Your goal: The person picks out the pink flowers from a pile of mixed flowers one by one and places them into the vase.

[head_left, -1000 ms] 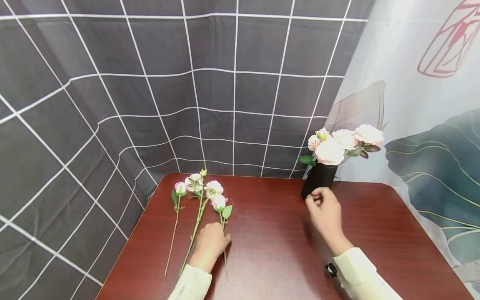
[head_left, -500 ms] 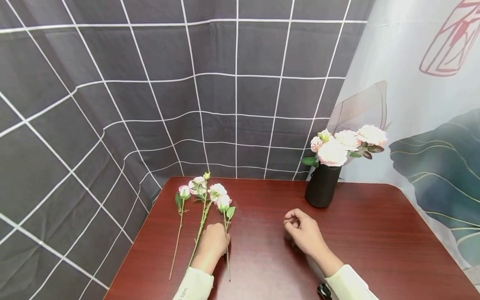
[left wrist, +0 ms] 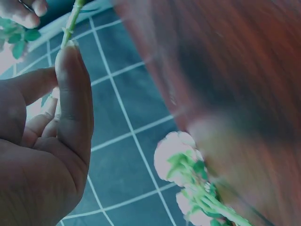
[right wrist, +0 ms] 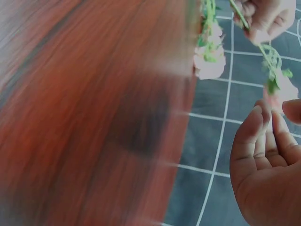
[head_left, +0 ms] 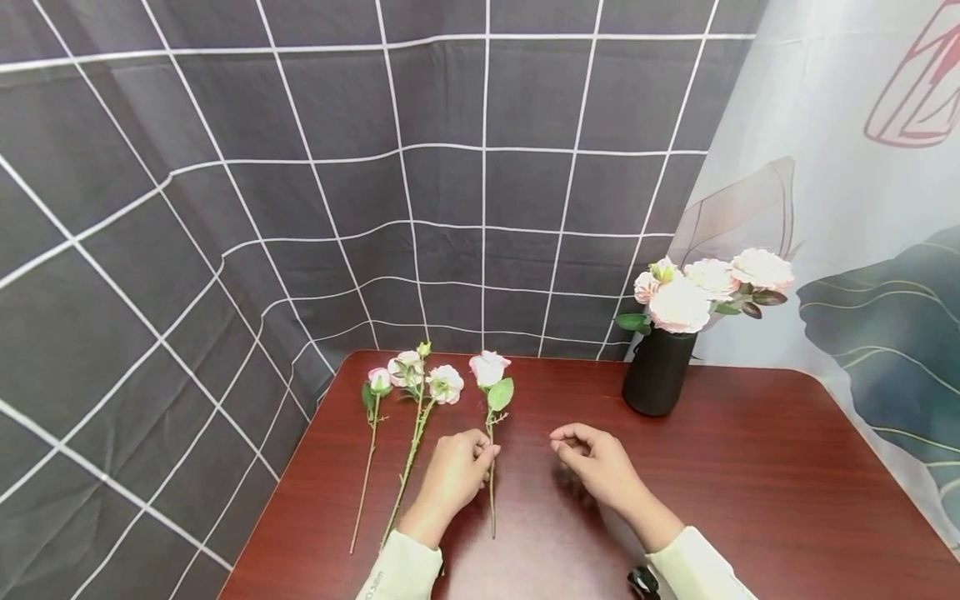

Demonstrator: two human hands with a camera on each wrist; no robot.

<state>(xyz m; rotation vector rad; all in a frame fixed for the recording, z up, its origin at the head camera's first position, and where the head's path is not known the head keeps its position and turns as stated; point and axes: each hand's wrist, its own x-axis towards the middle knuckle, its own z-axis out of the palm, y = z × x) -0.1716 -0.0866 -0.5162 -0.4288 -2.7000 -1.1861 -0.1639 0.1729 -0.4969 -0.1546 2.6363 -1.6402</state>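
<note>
My left hand pinches the green stem of a pale pink rose between thumb and fingers. The bloom points away from me, with a green leaf just under it; the left wrist view shows the stem rising past the fingertips. Facing it from the right, a short gap away, my right hand has loosely bent fingers and holds nothing. In the right wrist view the rose appears beyond that hand's fingertips. Left of my left hand lie a branched rose stem and a single pink rosebud.
A black vase with several pale pink blooms stands at the back right of the red-brown table. A dark grid-patterned curtain hangs behind, and a pale printed curtain hangs on the right.
My right hand has left the vase and come left and nearer me. My left hand has moved right with the rose, drawing it away from the other stems.
</note>
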